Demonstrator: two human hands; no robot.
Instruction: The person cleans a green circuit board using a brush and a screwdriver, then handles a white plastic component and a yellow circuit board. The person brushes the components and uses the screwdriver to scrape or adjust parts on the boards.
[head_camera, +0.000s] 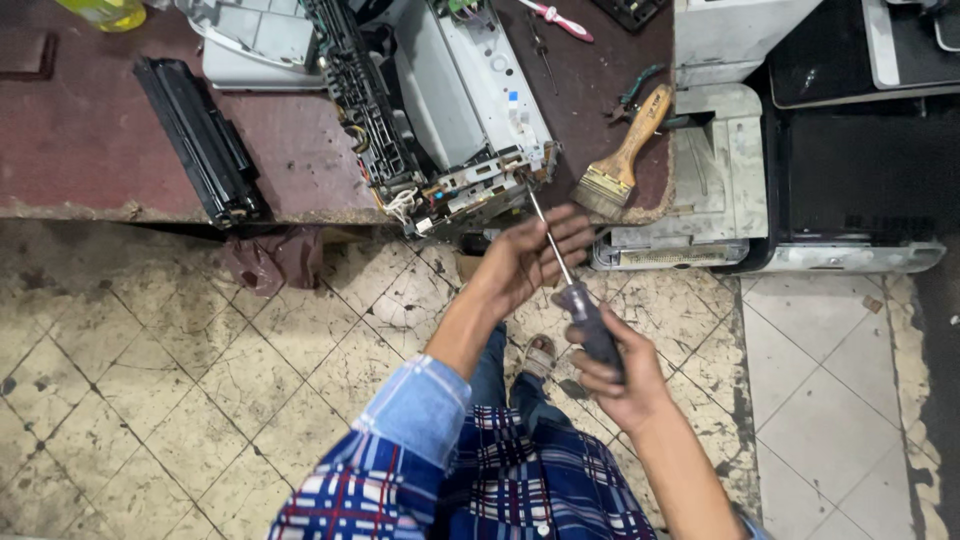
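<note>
Right hand (612, 372), nearest the camera, has its grip closed around the dark handle of a screwdriver (575, 290). Left hand (530, 258) steadies the metal shaft with loosely curled fingers. The tip meets the lower corner of an opened printer (450, 110), which overhangs the front edge of the worktop (90, 140). A black cartridge (200, 140) lies to the left, well apart; a paintbrush (622, 155) rests just right of the tip. Stacked machines (790, 200) block the right side. Tiled floor (150, 380) lies open on the left.
</note>
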